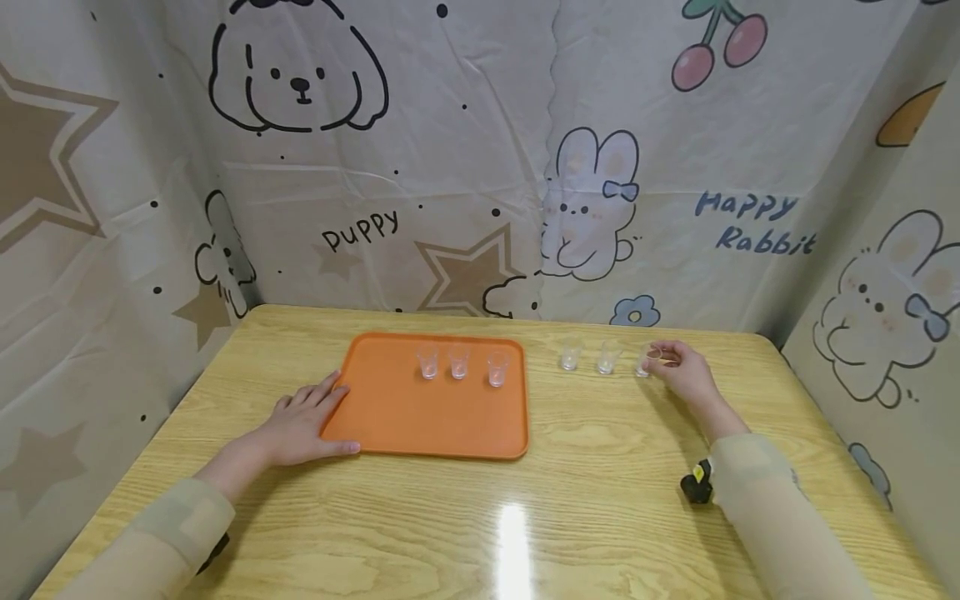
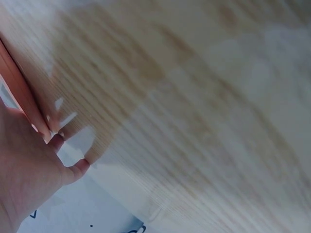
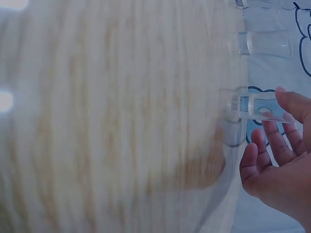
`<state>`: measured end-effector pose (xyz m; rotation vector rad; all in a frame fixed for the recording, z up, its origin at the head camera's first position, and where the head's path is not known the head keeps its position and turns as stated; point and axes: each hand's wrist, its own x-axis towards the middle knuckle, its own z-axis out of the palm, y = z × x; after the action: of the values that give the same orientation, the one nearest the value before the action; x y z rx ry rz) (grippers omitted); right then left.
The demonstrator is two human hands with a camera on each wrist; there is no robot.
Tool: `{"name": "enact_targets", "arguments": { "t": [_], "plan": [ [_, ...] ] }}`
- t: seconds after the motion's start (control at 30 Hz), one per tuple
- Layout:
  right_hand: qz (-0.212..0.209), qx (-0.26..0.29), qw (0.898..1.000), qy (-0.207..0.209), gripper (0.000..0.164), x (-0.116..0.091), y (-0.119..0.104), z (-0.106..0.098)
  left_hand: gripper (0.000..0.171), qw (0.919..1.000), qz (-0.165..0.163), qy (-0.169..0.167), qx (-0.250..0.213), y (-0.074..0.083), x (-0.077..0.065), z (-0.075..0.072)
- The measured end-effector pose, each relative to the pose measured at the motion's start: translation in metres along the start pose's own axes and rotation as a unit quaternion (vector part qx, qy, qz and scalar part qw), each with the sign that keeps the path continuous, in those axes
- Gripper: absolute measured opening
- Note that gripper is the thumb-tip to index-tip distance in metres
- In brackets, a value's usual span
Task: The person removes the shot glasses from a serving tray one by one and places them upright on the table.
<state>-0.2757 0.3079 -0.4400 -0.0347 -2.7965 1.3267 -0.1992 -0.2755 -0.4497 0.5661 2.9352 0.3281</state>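
Note:
On the left, my left hand (image 1: 302,427) lies with its fingers spread along the left edge of an orange tray (image 1: 427,421), its thumb at the near corner. In the left wrist view its fingers touch the tray's edge. My right hand (image 1: 686,375) pinches the rim of a small clear shot glass (image 1: 642,365) between thumb and fingers. That glass stands upright on the table, rightmost in a row with two more shot glasses (image 1: 605,360). Several fingers of this hand hang loosely curled in the right wrist view. Three matching glasses (image 1: 459,364) stand towards the back of the tray.
The wooden table (image 1: 600,483) runs back to a patterned cloth (image 1: 450,167) that hangs behind and along both sides. Between the tray's right edge and the row of glasses lies a strip of tabletop. A bright reflection shows near the front.

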Motion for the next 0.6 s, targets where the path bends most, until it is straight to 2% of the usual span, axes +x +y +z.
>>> {"name": "enact_targets", "arguments": {
  "t": [0.27,0.6],
  "plan": [
    [0.008,-0.007,1.0,-0.01,0.064,-0.006,-0.01,-0.01,0.103,1.0,-0.002,0.002,0.003,0.0,0.0,0.001],
    [0.002,-0.007,1.0,-0.01,0.062,-0.011,-0.035,-0.021,0.103,1.0,-0.001,0.003,0.003,0.0,0.0,0.001]
  ]
}}
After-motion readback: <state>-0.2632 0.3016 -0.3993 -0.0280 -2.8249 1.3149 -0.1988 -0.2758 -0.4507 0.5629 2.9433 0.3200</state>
